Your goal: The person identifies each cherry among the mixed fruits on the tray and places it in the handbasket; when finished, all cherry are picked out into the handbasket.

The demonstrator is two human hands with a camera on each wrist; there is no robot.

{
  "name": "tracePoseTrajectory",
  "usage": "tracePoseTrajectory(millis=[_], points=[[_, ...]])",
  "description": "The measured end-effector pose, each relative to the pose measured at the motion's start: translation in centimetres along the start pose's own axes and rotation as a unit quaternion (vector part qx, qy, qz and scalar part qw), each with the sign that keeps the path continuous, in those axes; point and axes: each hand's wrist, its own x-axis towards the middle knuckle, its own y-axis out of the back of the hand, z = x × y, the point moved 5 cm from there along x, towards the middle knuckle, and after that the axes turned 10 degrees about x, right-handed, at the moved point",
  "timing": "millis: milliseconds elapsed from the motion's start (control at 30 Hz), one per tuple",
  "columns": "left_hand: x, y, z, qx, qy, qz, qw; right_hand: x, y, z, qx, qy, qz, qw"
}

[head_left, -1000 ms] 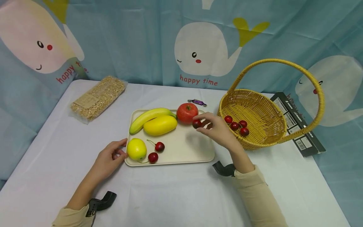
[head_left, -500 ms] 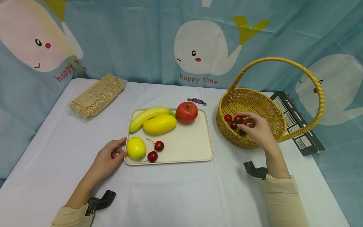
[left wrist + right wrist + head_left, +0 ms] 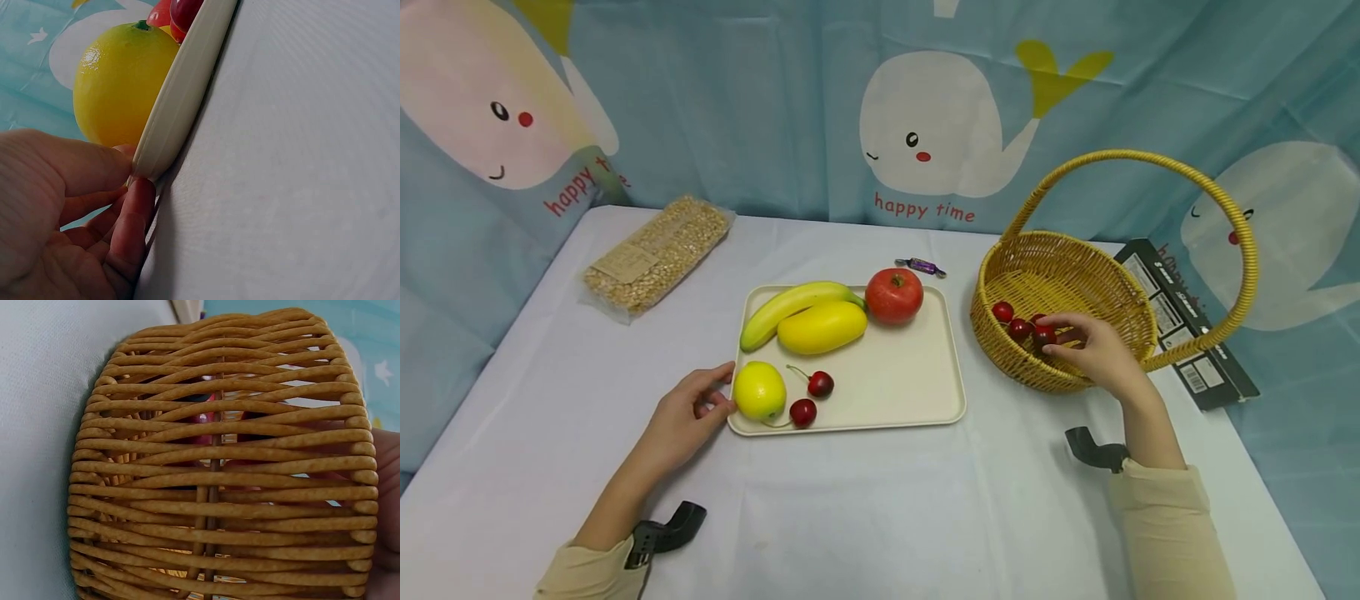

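My left hand (image 3: 688, 417) pinches the left edge of a cream tray (image 3: 887, 400); the left wrist view shows thumb and fingers at its rim. Beside those fingers is a lemon (image 3: 760, 390). Two stemmed cherries (image 3: 821, 384) lie right of the lemon. A banana (image 3: 797, 308), a smooth yellow mango-shaped fruit (image 3: 822, 327) and a red pomegranate-like fruit (image 3: 894, 297) fill the tray's back. My right hand (image 3: 1093, 354) reaches over the front rim of a wicker basket (image 3: 1022, 379), pinching a dark red cherry (image 3: 1043, 336) low inside. Several cherries (image 3: 1019, 329) lie around it.
The basket's tall handle (image 3: 1150, 158) arches over its opening. A black box (image 3: 1195, 350) lies behind the basket at the right. A purple-wrapped candy (image 3: 921, 267) lies behind the tray, and a bag of grain (image 3: 658, 254) at the back left.
My right hand has carried the cherry from above the tray rightwards to the basket and lowered it among the other cherries. My left hand has stayed at the tray's edge.
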Motion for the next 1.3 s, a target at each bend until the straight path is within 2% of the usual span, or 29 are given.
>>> tracePoseTrajectory(millis=[133,267,433,600,733,867,967,1133,1300], points=[[0.0,0.1,0.1,0.0,0.0,0.0,1.0,0.3,-0.2,0.5,-0.004,0.001,-0.017,0.9998],[0.1,0.1,0.0,0.001,0.004,-0.004,1.0,0.2,-0.2,0.6,0.0,-0.005,-0.017,0.9998],[0.2,0.2,0.1,0.002,0.004,-0.005,1.0,0.0,0.1,-0.1,0.005,0.001,0.02,0.9998],[0.1,0.3,0.2,0.002,0.003,-0.003,1.0,0.0,-0.1,-1.7,0.019,0.03,0.065,0.9973],[0.1,0.3,0.2,0.001,0.004,-0.003,1.0,0.2,-1.2,-3.9,0.055,0.067,0.076,0.9934],[0.0,0.2,0.0,0.0,0.008,-0.007,0.9999,0.9,-3.6,-6.3,0.09,0.115,0.057,0.9876],[-0.1,0.1,-0.1,0.001,0.01,-0.008,0.9999,1.6,-6.2,-7.7,0.101,0.142,0.034,0.9841],[-0.1,-0.1,-0.2,0.001,0.012,-0.01,0.9999,2.6,-11.3,-9.5,0.096,0.159,-0.029,0.9822],[-0.1,-0.2,-0.2,0.001,0.014,-0.011,0.9998,3.0,-15.5,-11.4,0.114,0.172,-0.082,0.9749]])
